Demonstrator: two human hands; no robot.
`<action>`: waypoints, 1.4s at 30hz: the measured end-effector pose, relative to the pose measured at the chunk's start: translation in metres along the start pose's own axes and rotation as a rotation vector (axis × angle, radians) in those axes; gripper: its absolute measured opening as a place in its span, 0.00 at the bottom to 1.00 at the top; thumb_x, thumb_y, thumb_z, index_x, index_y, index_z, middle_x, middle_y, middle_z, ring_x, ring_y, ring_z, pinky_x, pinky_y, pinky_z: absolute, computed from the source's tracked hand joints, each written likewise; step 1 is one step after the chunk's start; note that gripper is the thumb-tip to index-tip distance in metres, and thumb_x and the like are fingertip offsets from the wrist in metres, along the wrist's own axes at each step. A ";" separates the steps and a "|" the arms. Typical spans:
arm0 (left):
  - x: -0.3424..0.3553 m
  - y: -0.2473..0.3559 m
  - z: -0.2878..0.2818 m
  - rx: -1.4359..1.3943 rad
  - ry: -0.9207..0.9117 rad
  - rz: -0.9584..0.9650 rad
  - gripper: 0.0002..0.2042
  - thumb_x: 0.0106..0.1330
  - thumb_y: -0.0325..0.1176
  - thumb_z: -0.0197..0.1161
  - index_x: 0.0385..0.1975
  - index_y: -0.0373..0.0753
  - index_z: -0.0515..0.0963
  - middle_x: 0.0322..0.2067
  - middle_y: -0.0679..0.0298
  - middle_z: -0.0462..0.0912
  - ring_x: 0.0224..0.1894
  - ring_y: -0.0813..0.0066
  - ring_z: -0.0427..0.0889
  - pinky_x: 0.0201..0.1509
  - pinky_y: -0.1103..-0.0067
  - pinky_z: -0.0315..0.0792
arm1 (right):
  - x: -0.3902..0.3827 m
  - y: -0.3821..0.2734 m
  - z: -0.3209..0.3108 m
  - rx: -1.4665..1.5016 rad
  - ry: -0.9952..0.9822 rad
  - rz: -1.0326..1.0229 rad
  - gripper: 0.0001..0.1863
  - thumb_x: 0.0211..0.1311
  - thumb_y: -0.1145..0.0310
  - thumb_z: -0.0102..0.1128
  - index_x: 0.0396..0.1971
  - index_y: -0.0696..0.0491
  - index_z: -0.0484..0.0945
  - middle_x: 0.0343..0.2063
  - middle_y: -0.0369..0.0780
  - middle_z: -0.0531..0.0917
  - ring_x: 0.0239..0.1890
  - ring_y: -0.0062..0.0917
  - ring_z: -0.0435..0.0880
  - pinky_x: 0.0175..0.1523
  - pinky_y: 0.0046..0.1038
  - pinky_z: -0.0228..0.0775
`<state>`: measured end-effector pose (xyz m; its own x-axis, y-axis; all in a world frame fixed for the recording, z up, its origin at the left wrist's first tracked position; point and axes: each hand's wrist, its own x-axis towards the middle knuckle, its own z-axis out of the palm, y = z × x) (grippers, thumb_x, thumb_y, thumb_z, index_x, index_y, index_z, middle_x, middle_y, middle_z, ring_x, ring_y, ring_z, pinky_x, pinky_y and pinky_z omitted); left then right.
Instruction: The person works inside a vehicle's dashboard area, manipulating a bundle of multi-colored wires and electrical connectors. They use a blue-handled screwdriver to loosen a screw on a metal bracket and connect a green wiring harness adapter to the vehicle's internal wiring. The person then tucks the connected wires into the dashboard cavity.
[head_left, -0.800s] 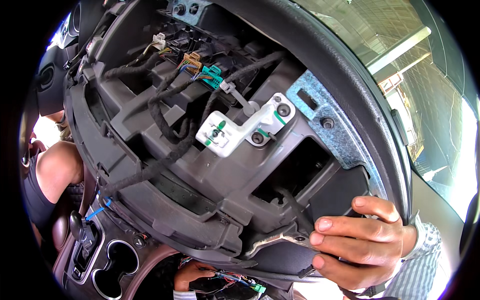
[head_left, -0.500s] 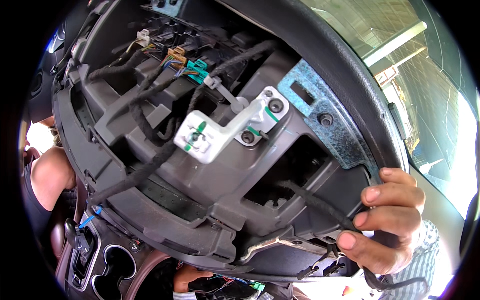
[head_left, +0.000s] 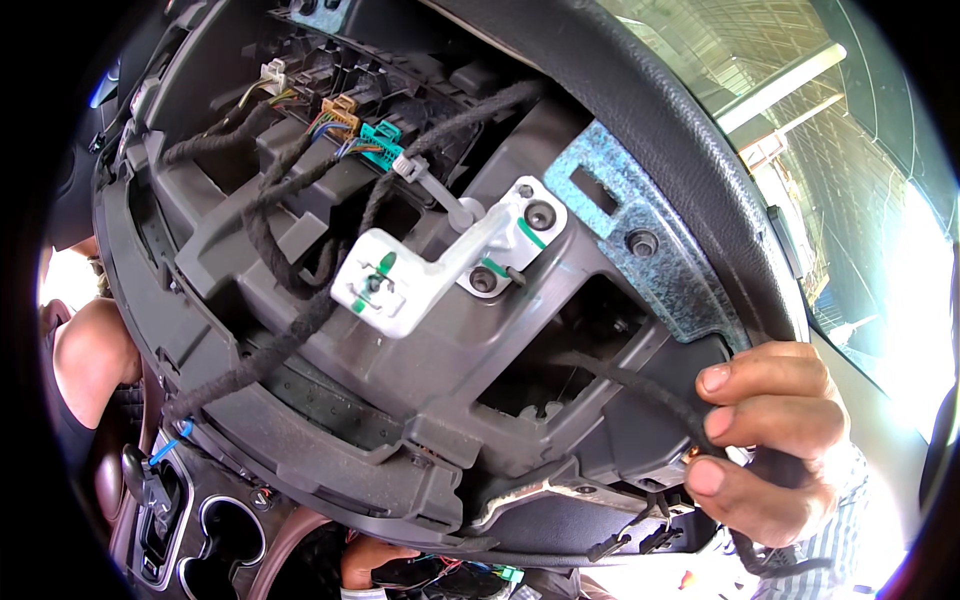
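At lower right of the frame, the right hand point(head_left: 770, 440) is pinching a black fabric-wrapped wiring cable point(head_left: 640, 385) between its fingertips. It looks light, limp and grippy, best held near its end. At bottom centre the left hand point(head_left: 368, 562) is reaching into coloured wires, its grip untellable. Green paint marks are dotting the white metal bracket point(head_left: 440, 265) mid-frame; a teal connector point(head_left: 382, 145) is sitting upper left.

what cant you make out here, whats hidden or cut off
Head view only:
- Right hand: its fingers cover the end of the wrapped black cable, so the cable's end is hidden.
- Left hand: mostly cut off by the lower edge and the dashboard frame; whether it holds anything cannot be told.
- Openings behind the white bracket: too dark to read.
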<state>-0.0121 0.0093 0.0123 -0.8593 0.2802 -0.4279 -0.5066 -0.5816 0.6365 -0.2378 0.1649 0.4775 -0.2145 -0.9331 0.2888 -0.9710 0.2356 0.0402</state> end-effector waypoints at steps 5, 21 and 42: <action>0.003 0.006 -0.001 0.324 -0.072 0.086 0.28 0.56 0.30 0.77 0.57 0.32 0.76 0.51 0.60 0.83 0.52 0.73 0.81 0.58 0.73 0.74 | 0.004 0.002 -0.003 -0.142 -0.067 -0.121 0.19 0.44 0.72 0.74 0.38 0.41 0.81 0.38 0.37 0.76 0.41 0.38 0.84 0.42 0.41 0.73; 0.011 0.015 -0.003 0.350 -0.025 0.009 0.23 0.59 0.32 0.75 0.53 0.33 0.79 0.48 0.62 0.85 0.50 0.75 0.81 0.58 0.75 0.73 | 0.005 -0.022 -0.002 -0.229 -0.202 0.006 0.12 0.49 0.64 0.71 0.36 0.36 0.83 0.34 0.31 0.78 0.42 0.31 0.85 0.51 0.45 0.72; 0.010 0.004 0.000 0.434 -0.059 0.126 0.18 0.62 0.35 0.73 0.49 0.34 0.82 0.43 0.64 0.87 0.49 0.79 0.80 0.58 0.78 0.71 | -0.001 -0.011 -0.006 0.033 -0.097 -0.202 0.15 0.47 0.72 0.70 0.38 0.44 0.85 0.31 0.34 0.78 0.38 0.29 0.78 0.36 0.34 0.74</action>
<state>-0.0229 0.0093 0.0107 -0.9121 0.2786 -0.3006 -0.3698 -0.2431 0.8968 -0.2265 0.1646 0.4826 -0.0232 -0.9824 0.1852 -0.9979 0.0341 0.0557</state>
